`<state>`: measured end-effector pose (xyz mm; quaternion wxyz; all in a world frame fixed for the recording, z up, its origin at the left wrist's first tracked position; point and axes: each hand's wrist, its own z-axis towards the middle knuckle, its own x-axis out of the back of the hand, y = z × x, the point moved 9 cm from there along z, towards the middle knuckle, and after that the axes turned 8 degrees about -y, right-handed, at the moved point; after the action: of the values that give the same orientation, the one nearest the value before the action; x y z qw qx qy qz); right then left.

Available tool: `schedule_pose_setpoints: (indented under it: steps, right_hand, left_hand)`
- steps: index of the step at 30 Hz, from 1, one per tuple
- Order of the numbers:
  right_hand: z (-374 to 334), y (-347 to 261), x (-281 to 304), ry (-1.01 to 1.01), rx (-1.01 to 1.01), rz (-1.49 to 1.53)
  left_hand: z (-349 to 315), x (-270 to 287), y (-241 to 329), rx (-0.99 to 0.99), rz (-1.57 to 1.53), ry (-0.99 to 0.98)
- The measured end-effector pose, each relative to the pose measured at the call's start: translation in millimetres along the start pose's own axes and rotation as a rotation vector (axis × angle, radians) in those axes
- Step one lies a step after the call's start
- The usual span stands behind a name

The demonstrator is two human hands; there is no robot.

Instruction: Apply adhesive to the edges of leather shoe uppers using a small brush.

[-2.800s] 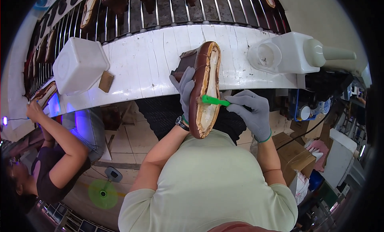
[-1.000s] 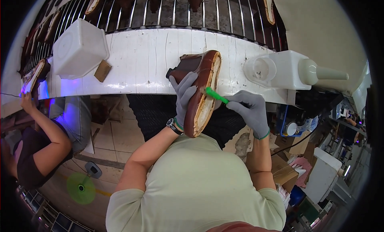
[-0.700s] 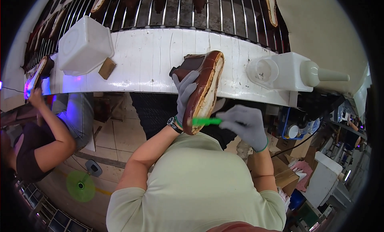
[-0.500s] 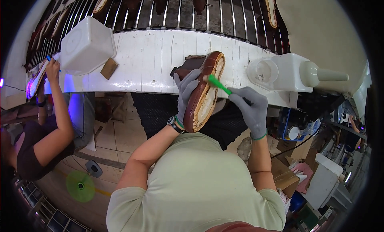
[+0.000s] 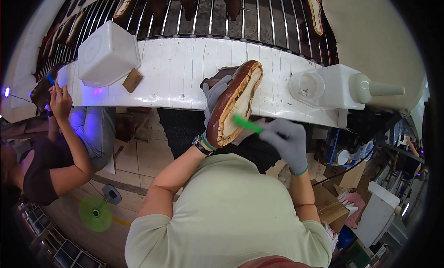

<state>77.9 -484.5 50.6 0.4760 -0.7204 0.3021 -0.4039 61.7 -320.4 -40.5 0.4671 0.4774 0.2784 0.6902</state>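
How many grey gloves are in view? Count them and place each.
2: one on the left hand, holding the brown shoe; one on the right hand, holding the green brush. Others may be hidden.

a green fan [image 5: 95, 213] is on the floor [image 5: 147, 157] at left, a cardboard box [image 5: 331, 209] at right.

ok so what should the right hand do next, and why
Perhaps sweep the green brush along the pale underside of the shoe: the right hand has it at that surface, and the left hand holds the shoe with its underside exposed.
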Motion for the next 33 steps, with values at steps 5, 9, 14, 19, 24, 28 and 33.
schedule_pose_setpoints:
  steps: [5, 9, 14, 19, 24, 28, 33]
  right_hand:
    - [-1, -24, -21, -0.155, 0.117, -0.05]
    - [18, -3, 15, 0.123, -0.004, -0.033]
    - [13, -25, 16, 0.142, 0.132, -0.141]
    - [4, -58, 10, 0.04, 0.252, -0.243]
    - [6, -78, 13, 0.034, 0.382, -0.319]
    - [10, -104, 22, 0.084, 0.62, -0.6]
    - [18, -131, 23, 0.138, 0.81, -0.959]
  left_hand:
    - [-13, -29, -32, 0.495, -1.517, 0.105]
    - [-6, -13, -33, 0.425, -0.918, 0.031]
    - [33, 19, 20, 0.093, -0.261, -0.053]
    - [35, 26, 35, 0.031, -0.216, -0.135]
    - [40, 37, 50, 0.041, -0.199, -0.288]
    - [66, 42, 66, 0.169, -0.515, -0.467]
    - [75, 36, 35, 0.218, -0.54, -0.758]
